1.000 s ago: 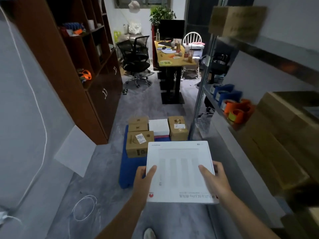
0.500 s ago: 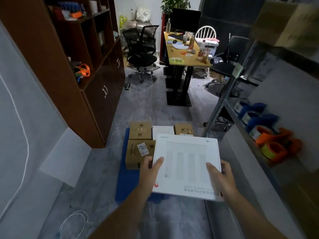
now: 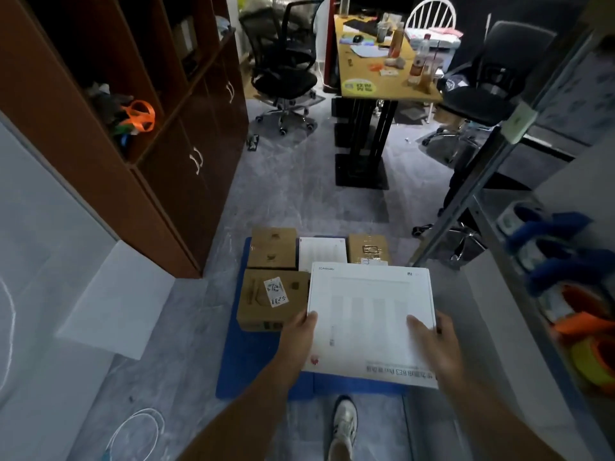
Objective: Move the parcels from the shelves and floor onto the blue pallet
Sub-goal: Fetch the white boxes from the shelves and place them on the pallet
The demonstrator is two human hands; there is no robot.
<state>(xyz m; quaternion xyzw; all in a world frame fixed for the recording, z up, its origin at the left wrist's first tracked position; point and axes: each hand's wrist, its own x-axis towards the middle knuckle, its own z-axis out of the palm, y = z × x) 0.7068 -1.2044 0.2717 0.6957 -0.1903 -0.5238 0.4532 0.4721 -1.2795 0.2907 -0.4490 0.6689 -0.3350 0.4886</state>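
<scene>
- Head view: both hands carry a flat white carton (image 3: 371,314) with printed lettering along its near edge. The left hand (image 3: 298,341) grips its left edge, thumb on top; the right hand (image 3: 432,347) grips the right edge the same way.
- The carton hangs in the air over the near right part of the blue pallet (image 3: 253,357), not touching it.
- On the pallet sit a labelled cardboard parcel (image 3: 273,299) at the front left, a smaller cardboard box (image 3: 273,252) behind it, a white box (image 3: 322,252) and another brown box (image 3: 368,249) along the back row.
- One sneaker (image 3: 344,420) stands at the pallet's near edge; the metal shelving (image 3: 466,201) rises on the right.
- Step in hand, as I judge it: setting down this carton. The next move calls for lowering it flat onto the bare blue area beside the labelled parcel, then freeing the fingers underneath.
</scene>
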